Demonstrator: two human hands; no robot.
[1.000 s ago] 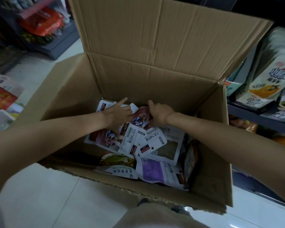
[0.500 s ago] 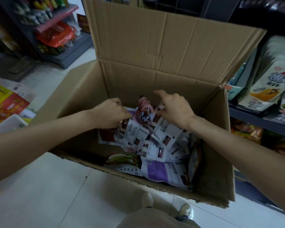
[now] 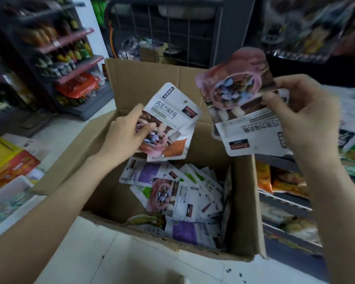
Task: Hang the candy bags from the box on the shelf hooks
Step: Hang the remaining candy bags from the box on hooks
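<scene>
Your left hand (image 3: 124, 133) grips a candy bag (image 3: 170, 121) of smooth plastic film, white and lightly glossy, with a printed pink-and-brown picture. The bags in your right hand (image 3: 304, 119), a small stack (image 3: 242, 111), look like the same slick film; the top one catches a soft sheen. The box (image 3: 143, 83) is plain brown corrugated cardboard, matt and rough, with a ragged, torn near edge. More film bags inside it (image 3: 178, 193) show white, purple and green print with faint gloss. The floor (image 3: 131, 261) is pale tile, smooth and slightly shiny. The shelf on the far left (image 3: 70, 64) appears dark-painted metal; too blurred to confirm.
</scene>
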